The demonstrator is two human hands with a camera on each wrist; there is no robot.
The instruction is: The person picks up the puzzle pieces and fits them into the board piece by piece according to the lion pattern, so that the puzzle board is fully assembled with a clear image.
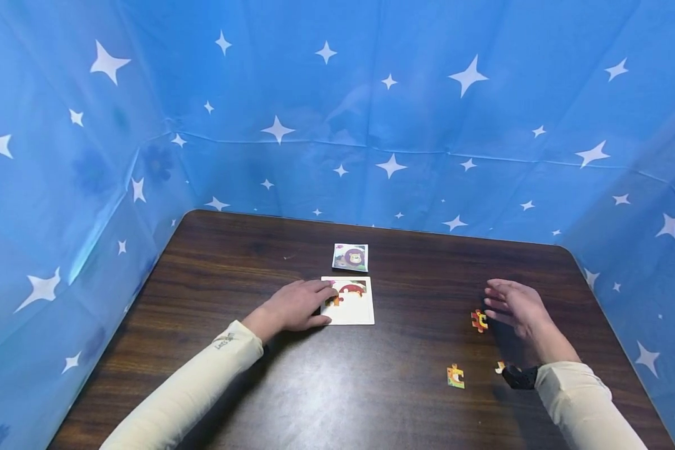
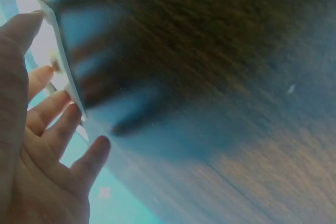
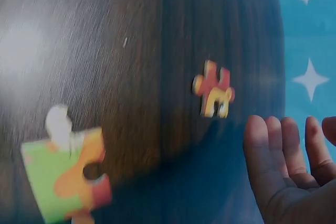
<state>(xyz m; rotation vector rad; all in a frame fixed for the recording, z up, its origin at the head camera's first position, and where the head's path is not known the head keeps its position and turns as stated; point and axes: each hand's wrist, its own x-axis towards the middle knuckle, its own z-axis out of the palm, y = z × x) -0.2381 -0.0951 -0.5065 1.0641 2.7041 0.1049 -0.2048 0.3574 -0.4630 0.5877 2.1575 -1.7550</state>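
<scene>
My left hand (image 1: 298, 305) rests at the left edge of a white puzzle board (image 1: 360, 312), its fingers extended over the upper part and the thumb near the lower left corner. A red piece (image 1: 351, 287) lies along the board's top, and an orange piece (image 1: 334, 301) is partly covered by the fingertips. My right hand (image 1: 519, 306) hovers over the table's right side with relaxed fingers and holds nothing. Just left of its fingertips lies a red and yellow puzzle piece (image 1: 479, 320), also seen in the right wrist view (image 3: 212, 92).
Behind the board lies a card with a lion picture (image 1: 350, 257). Nearer the front are an orange and yellow piece (image 1: 455, 376) and another piece (image 1: 500, 367), partly hidden by the black wrist camera (image 1: 520, 377). Blue star-patterned curtain (image 1: 371, 156) borders the brown table (image 1: 247, 250).
</scene>
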